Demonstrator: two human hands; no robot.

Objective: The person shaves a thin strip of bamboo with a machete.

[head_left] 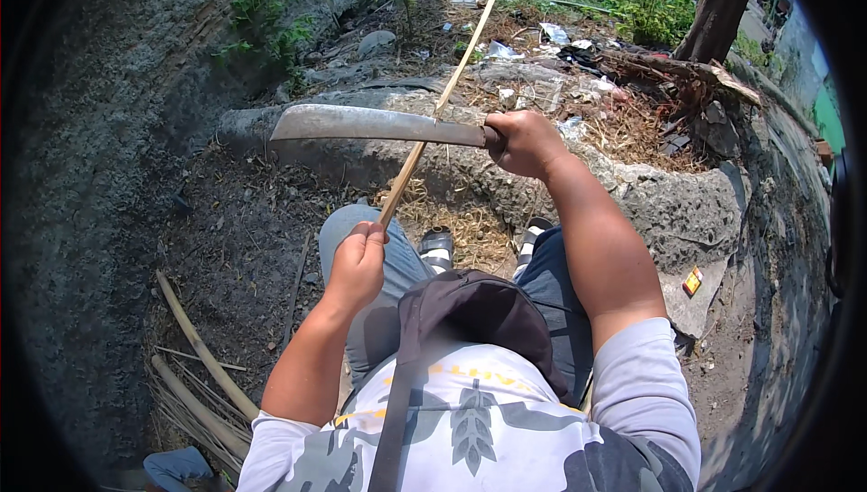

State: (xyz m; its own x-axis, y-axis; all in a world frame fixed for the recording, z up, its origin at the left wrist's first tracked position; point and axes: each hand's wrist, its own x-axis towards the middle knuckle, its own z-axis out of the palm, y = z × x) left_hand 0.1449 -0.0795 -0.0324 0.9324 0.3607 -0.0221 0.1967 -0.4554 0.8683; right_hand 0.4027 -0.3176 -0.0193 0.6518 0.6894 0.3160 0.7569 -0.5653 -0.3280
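Observation:
My right hand [527, 143] is closed round the dark handle of a machete [379, 123], whose broad blade points left. Gripped near its lower end by my left hand [358, 262], a long thin strip of wood or bamboo [405, 178] slants up and away from me. The blade crosses the strip partway along and appears to touch it; a small raised shaving seems to stand at the crossing. The far end of the strip reaches over the littered ground. Whatever part of the strip lies inside my left fist is hidden.
A rough concrete block [659, 212] lies ahead of my feet. Beside my left arm are long curved stalks [206, 347] and a heap of thin strips [181, 402]. A small yellow-red packet [693, 281] rests at right. Walls flank both sides; a tree trunk [722, 4] rises far right.

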